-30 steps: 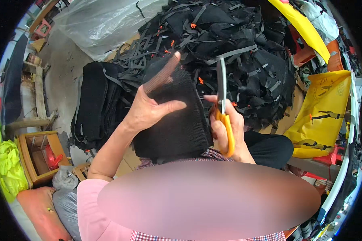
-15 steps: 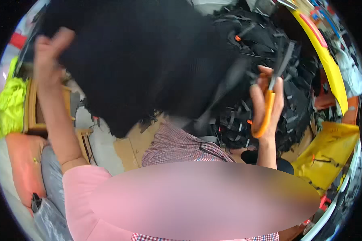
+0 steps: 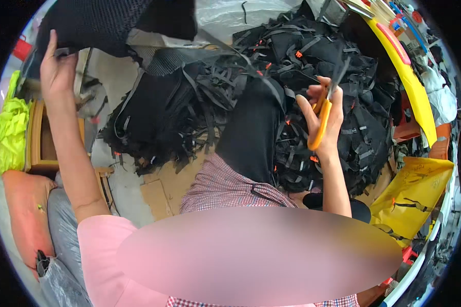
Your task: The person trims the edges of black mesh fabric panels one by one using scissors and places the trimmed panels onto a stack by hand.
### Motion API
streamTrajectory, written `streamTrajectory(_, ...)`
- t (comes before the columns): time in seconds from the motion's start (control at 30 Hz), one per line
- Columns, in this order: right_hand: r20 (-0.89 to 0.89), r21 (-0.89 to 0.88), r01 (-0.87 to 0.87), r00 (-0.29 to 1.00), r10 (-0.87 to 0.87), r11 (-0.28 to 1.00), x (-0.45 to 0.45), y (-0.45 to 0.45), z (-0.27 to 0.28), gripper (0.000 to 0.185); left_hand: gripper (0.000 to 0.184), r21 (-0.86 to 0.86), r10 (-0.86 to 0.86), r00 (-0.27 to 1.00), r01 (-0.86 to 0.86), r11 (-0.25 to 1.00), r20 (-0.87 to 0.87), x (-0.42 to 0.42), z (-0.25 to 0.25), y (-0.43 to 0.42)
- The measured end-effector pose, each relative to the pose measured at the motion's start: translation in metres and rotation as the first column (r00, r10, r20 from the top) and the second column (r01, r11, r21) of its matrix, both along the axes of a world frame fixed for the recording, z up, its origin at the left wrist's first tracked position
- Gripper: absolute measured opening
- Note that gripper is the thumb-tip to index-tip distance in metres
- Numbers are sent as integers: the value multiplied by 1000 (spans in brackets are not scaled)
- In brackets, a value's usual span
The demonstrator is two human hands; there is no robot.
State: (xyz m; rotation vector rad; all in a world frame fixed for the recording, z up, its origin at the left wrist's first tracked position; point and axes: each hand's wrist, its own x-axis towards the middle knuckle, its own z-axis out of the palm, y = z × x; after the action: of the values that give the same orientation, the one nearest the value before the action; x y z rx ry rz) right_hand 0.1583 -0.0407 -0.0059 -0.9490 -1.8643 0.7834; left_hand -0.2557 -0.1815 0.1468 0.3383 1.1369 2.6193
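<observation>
My left hand [image 3: 60,74] is raised at the far left, its fingers closed on the lower edge of a black mesh fabric piece [image 3: 95,25]. Grey webbing straps [image 3: 225,51] trail from that piece to the right. On the other side, my right hand [image 3: 329,125] holds scissors [image 3: 320,125] by their orange handles, blades pointing up and away. Behind the scissors lies a big heap of black strapped pieces [image 3: 363,123] with grey buckles and small orange parts. A second black pile [image 3: 159,112] lies left of my black-clad leg [image 3: 248,133].
Cardboard [image 3: 156,197] covers part of the floor near me. At the left are a wooden frame [image 3: 36,138], a neon yellow bag [image 3: 10,125] and an orange sack [image 3: 28,210]. A yellow bag [image 3: 415,194] stands at the right. Clear plastic sheeting [image 3: 220,15] lies at the back.
The black fabric piece has swung from in front of me up and left, uncovering the left pile and my leg. My right hand with the scissors has shifted slightly left.
</observation>
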Motion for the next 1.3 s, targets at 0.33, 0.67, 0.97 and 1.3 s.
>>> streamTrajectory(0.33,153,86,84,983,-97,993,11,102,-60,58,41,-267,-16,924,-94,959,-381,-37,26,-30)
streamTrajectory(0.67,375,34,27,926,-38,999,14,176,-138,35,52,-379,-100,796,-170,909,-596,-77,53,-46)
streamTrajectory(0.97,403,-426,139,914,50,894,143,101,-188,43,57,-423,-75,773,-260,868,-629,-45,61,-25)
streamTrajectory(1.3,513,-345,183,858,21,921,140,46,-145,31,69,-504,-99,802,-269,821,-589,-60,45,-20)
